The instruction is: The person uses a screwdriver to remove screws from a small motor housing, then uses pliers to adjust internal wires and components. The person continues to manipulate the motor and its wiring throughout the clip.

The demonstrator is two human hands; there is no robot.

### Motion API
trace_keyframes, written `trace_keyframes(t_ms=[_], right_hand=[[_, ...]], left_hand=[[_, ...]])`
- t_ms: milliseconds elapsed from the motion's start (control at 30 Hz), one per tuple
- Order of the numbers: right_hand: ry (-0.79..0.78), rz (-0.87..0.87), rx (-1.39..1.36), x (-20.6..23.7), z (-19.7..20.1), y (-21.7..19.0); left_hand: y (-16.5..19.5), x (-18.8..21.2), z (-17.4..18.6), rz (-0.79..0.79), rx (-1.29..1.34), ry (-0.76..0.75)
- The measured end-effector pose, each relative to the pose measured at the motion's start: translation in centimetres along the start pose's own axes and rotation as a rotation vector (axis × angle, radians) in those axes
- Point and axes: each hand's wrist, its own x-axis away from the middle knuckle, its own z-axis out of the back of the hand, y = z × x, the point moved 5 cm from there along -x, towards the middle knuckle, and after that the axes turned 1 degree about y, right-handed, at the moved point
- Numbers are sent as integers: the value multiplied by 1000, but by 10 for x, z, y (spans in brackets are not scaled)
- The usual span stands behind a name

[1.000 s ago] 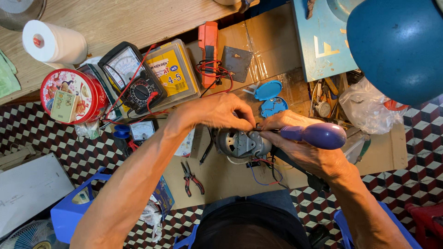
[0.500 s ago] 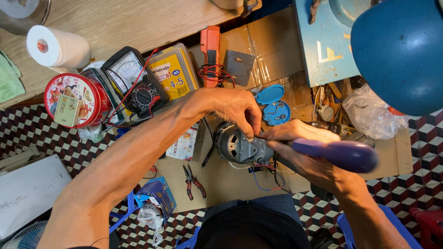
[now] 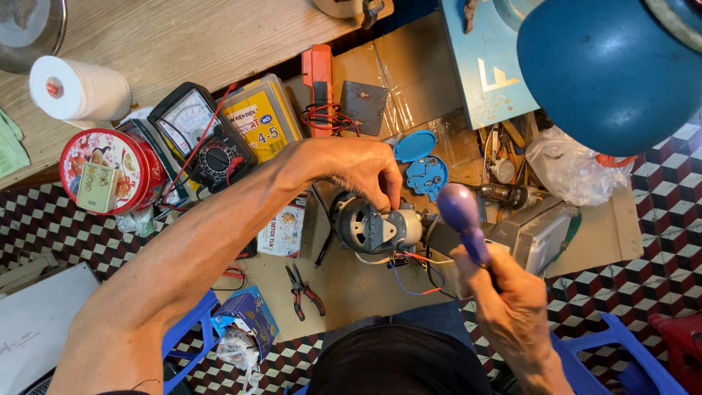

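My left hand (image 3: pixel 362 172) pinches the top of the small electric motor (image 3: pixel 373 227) on the cardboard mat; my right hand (image 3: pixel 504 289) is wrapped around a purple-handled screwdriver (image 3: pixel 462 219). A slipped tip could, I think, nick the loose red and blue wires (image 3: pixel 413 274) just beneath.

A single head-worn camera looks steeply down, close over the cluttered cardboard work surface (image 3: pixel 365 289).

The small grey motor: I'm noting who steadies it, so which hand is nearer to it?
Left. The left hand rests its fingers on top of the small grey motor; the right hand is apart, lower right, gripping a purple-handled tool.
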Motion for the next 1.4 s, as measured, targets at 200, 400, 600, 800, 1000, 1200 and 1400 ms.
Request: trace_keyframes(t_ms=[200, 400, 600, 800, 1000, 1200, 1400], right_hand=[[22, -92, -46, 10, -27, 5], [40, 19, -196, 18, -20, -2], [114, -11, -202, 23, -7, 9], [220, 70, -229, 47, 4, -2], [351, 426, -63, 69, 23, -53], [386, 275, -72, 46, 32, -57], [316, 324, -231, 28, 36, -65]], left_hand=[[-6, 0, -5, 38, 87, -9], [-7, 0, -8, 21, 110, -31], [-3, -4, -9, 33, 76, -88], [0, -8, -11, 84, 13, -92], [-3, -4, -11, 53, 65, -60], [-8, -1, -10, 36, 156, -77], [-14, -1, -5, 35, 211, -100]])
